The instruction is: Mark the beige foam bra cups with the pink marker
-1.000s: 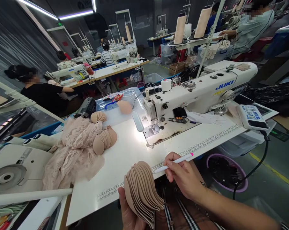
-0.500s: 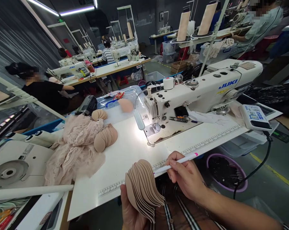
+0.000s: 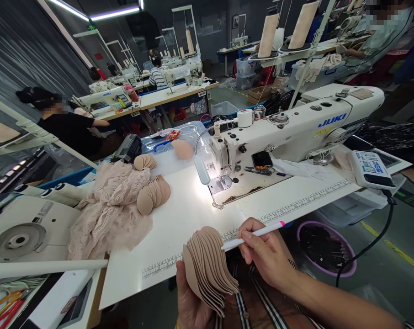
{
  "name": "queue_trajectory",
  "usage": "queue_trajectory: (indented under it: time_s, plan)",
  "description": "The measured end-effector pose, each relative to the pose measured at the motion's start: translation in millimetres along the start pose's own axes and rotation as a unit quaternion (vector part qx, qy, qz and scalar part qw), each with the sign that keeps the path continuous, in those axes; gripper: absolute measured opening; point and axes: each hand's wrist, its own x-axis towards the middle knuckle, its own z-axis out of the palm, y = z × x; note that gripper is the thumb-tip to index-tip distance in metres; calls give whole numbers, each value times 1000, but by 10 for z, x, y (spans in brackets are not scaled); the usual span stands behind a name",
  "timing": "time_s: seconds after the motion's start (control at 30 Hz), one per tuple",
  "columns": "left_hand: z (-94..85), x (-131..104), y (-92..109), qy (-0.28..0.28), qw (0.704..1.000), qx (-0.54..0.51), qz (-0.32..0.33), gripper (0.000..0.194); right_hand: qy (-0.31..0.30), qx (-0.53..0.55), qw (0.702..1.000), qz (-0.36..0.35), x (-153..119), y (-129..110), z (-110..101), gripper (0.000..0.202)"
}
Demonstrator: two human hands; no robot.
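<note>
A fanned stack of beige bra pads [image 3: 209,267] is gripped from below by my left hand [image 3: 191,301], at the table's front edge. My thumb presses the near left side; the other fingers are mostly hidden behind the pads. Pinched in my right hand [image 3: 265,253] is a white marker pen [image 3: 257,233] with a pink end, its tip at the right edge of the stack. Further back on the white table [image 3: 179,228], a smaller group of beige pads [image 3: 154,195] lies beside pale pink lace fabric [image 3: 107,205].
A JUKI sewing machine [image 3: 282,130] with its lamp lit stands behind my hands. A ruler strip [image 3: 303,203] runs along the front edge. Small scissors [image 3: 258,171] lie by the machine. A purple basin [image 3: 326,249] sits on the floor at right. Other people work at machines beyond.
The view has shifted slightly. The pen tip stays at the right edge of the pads; both hands keep their hold, with the stack barely moved.
</note>
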Motion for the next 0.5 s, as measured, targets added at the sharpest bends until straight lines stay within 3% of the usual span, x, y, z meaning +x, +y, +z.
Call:
queue_trajectory:
  time_s: [0.23, 0.5]
  plan:
    - [8, 10, -4, -10, 1000, 11, -9, 79, 2, 5, 1000, -12, -14, -12, -12, 31]
    - [1, -4, -5, 21, 1000, 5, -5, 77, -17, 0, 1000, -14, -22, -27, 3, 31]
